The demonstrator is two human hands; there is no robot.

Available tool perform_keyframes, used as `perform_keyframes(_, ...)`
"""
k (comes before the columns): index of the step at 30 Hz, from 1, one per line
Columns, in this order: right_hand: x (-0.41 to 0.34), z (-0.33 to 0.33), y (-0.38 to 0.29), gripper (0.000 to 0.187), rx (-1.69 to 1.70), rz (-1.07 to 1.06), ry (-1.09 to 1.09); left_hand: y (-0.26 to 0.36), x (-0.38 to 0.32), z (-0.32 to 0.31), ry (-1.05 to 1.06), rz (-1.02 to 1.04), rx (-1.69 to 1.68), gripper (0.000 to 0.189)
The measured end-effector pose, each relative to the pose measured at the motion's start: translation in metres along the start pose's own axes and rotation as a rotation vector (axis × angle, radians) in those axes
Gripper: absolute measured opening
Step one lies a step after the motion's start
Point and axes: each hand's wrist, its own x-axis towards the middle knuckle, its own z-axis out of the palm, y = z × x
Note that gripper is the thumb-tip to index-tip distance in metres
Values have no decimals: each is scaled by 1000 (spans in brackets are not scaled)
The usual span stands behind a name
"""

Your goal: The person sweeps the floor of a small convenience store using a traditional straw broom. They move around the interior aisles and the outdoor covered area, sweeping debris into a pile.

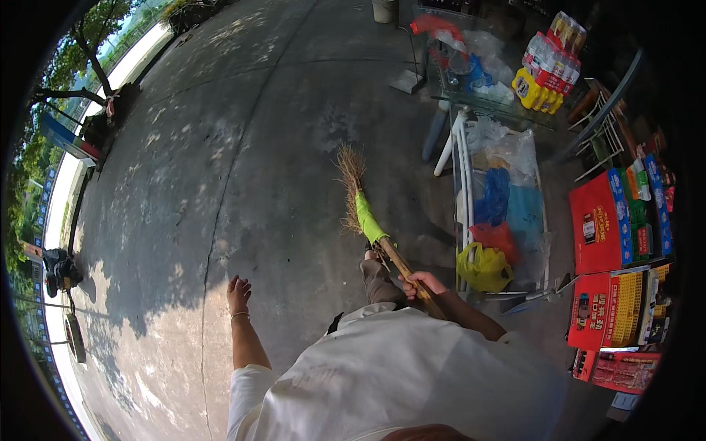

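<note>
My right hand (423,284) grips the wooden handle of a twig broom (394,254) in front of my body. Bright yellow-green cloth (368,218) wraps the broom where its handle meets the bristles. The dry twig bristles (349,165) point forward over the concrete ground (287,220); whether they touch it, I cannot tell. Out to the left hangs my left hand (239,295), holding nothing, its fingers loosely curled and apart. A band circles that wrist. Part of my trousered leg (380,278) shows below the broom handle.
At right stands a white-framed table (462,182) bearing plastic bags (485,267). Beyond it, a glass-topped table (513,110) carries bags and packs of bottled drinks (546,69). Printed cartons (595,220) line the far right. A dustpan (407,81) and a bucket (385,11) stand ahead. A motor scooter (62,273) is at left.
</note>
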Motion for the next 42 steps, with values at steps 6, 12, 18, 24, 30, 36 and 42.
perform_keyframes(6, 109, 16, -171, 23, -86, -54, 72, 5, 86, 125, -219, -196, 314, 37)
perform_keyframes(12, 166, 84, -333, 26, -279, -9, 213, -18, 151, 171, -204, -686, 346, 43)
perform_keyframes(18, 250, 87, -507, 25, -786, -37, 312, 33, 291, 238, -151, -709, 360, 49)
perform_keyframes(24, 305, 129, -716, 35, -1698, 53, 605, 155, 506, 368, -364, -411, 507, 54)
perform_keyframes(30, 369, 156, -891, 38, -2180, 42, 687, 439, 590, 749, -1135, 477, 720, 62)
perform_keyframes(36, 392, 185, -1021, 31, -2263, -42, 645, 498, 534, 1024, -1262, 1399, 754, 63)
perform_keyframes(42, 362, 227, -1115, 30, -2230, -1017, 769, 463, 612, 1181, -1193, 1526, 957, 27)
